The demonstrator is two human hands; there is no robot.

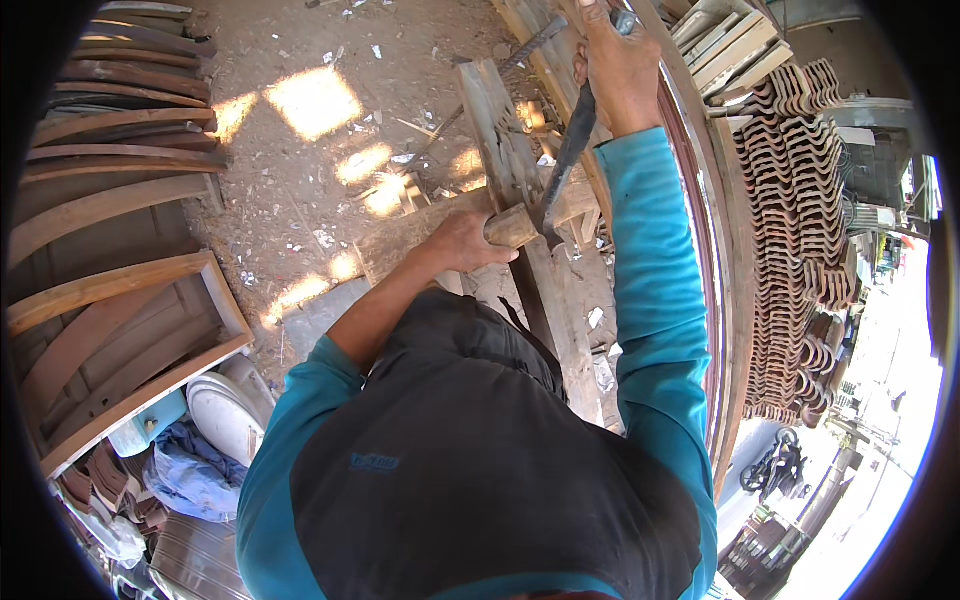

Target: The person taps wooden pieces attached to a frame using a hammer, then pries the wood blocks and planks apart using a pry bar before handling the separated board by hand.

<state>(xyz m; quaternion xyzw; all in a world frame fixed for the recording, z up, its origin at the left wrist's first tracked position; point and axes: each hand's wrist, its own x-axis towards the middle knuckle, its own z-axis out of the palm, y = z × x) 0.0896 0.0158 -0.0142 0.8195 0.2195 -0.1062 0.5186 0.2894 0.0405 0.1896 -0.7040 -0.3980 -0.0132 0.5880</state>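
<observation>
A worker in a black-and-teal shirt (480,460) bends over wood in a littered yard, the left hand (465,243) gripping a short block (511,227), its fingers closed partway around one end. The block lies across a long beam (507,160), which runs away beyond the left fingers and back toward the body, where the shirt hides its near end. Ahead and to the right, the right hand (622,80) is curled tightly about the upper part of a dark blade (568,155), its fingers covering much of the grip. The blade slants down from the right fingers to the far end of the block, just beside the left fingertips; whether its edge touches the wood cannot be told. A pale board (395,240) passes beneath the left wrist, and a rod (530,48) lies left of the right fingers. Close by the right forearm, a long plank (733,230) bounds that side, with stacked tiles (785,200) beyond it and slats (730,50) to the right of the right fingers. Well left of the left fingers are curved timbers (130,100), a wooden frame (230,300) and a blue bag (195,475).
</observation>
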